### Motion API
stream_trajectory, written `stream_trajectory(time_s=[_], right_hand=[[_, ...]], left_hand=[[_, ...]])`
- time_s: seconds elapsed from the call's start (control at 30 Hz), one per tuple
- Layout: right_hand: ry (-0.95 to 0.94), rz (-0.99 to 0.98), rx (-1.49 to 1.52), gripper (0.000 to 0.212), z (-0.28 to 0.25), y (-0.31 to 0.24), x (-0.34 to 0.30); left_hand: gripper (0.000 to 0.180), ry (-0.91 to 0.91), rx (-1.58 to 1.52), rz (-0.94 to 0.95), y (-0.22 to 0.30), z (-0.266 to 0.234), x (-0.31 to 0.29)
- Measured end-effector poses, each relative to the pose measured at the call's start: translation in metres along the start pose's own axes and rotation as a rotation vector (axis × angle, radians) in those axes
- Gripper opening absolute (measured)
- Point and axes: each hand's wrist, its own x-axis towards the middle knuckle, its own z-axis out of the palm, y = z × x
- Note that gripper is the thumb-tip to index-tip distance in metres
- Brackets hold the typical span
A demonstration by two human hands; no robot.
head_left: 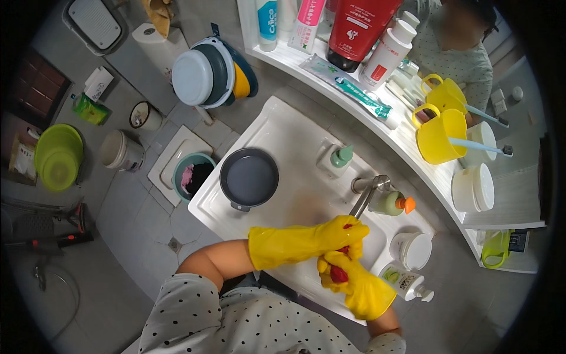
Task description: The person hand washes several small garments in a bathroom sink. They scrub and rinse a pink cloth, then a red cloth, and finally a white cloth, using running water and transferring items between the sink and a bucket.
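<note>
Both my hands wear yellow rubber gloves and are closed over the white sink [300, 203]. My left hand [342, 235] grips a bunched red cloth [338, 274] from above. Just below it, almost touching, my right hand [356, 288] is wrapped round the same cloth. Only small bits of the red show between the fingers; the rest is hidden. The metal faucet [367, 197] stands right beyond my left hand. To the left, a round grey basin [249, 179] rests on the sink's flat part.
A green-topped soap dispenser [340, 159], an orange-topped pump bottle [390, 203], a white jar [413, 249] and a white pump bottle [405, 283] line the sink. Above runs a shelf [330, 88] with tubes, bottles and a yellow cup [442, 138]. A teal bucket [183, 168] holds clothes.
</note>
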Motion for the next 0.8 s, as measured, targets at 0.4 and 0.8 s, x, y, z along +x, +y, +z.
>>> stream_trajectory(time_s=[0.4,0.8], right_hand=[[0.716,-0.314,-1.305,0.030,-0.165,0.087,0.157],[0.812,-0.161,-0.767,0.023,-0.109,0.111,0.056]], left_hand=[[0.032,0.828,0.129,-0.018,-0.138,-0.115,0.035],[0.038,1.585,0.959,-0.079,0.003,-0.235,-0.168]])
